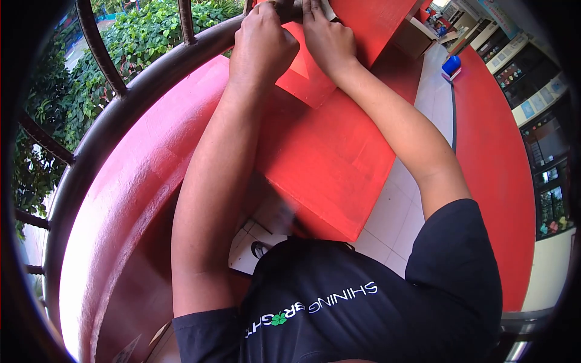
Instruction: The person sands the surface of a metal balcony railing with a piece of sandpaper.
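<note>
At the top edge of the view, my left hand (263, 45) is closed in a fist at the dark metal railing (148, 75), its fingertips partly hidden. Close beside it, my right hand (328, 42) reaches to the same stretch of railing with its fingers together. Under those fingers shows a small pale piece (328, 10), perhaps cloth; most of it is covered or cut off by the frame. Below both hands lies a red painted bench-like block (327, 163).
A pink curved ledge (151, 139) runs under the railing on the left, with leafy bushes (136, 39) outside. Pale floor tiles (387, 212) lie right of the block. Farther right are a red surface (493, 175), a blue container (451, 65) and windows (548, 154).
</note>
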`<action>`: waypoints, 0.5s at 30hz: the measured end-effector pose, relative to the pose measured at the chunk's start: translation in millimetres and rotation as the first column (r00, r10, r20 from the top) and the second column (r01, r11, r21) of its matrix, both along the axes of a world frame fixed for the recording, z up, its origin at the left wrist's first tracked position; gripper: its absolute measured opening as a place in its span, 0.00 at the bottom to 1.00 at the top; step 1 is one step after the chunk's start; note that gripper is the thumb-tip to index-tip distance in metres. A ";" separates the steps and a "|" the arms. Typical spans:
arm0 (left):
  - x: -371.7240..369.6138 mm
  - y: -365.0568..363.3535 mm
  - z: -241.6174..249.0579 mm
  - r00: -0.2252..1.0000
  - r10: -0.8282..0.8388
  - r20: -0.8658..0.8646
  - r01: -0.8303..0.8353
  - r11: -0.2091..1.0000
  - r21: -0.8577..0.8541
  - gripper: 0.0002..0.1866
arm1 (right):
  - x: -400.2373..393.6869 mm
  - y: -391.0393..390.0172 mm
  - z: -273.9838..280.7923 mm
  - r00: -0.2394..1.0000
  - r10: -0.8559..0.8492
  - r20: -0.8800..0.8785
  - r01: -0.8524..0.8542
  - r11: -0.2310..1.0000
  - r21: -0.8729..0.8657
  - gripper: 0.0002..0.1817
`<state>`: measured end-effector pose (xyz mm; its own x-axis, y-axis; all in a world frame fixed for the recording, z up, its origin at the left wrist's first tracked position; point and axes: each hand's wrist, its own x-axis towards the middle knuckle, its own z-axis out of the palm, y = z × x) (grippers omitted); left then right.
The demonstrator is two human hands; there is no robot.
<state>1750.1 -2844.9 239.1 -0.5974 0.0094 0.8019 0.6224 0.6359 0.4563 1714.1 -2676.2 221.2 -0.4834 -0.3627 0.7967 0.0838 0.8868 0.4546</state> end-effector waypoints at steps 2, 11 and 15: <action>1.1 -0.4 -0.9 1.000 -0.002 0.007 0.002 1.000 0.004 0.20 | 7.8 3.1 4.8 0.999 0.007 0.050 -0.008 1.000 0.028 0.30; 0.5 0.6 0.5 1.000 0.000 -0.024 0.000 1.000 0.006 0.21 | 7.0 4.4 11.6 0.997 0.076 -0.007 -0.075 0.994 0.073 0.27; 1.8 0.6 -0.8 0.999 -0.001 0.033 0.001 1.000 0.011 0.21 | 2.0 -5.7 10.8 0.991 0.056 0.125 -0.047 0.996 -0.074 0.26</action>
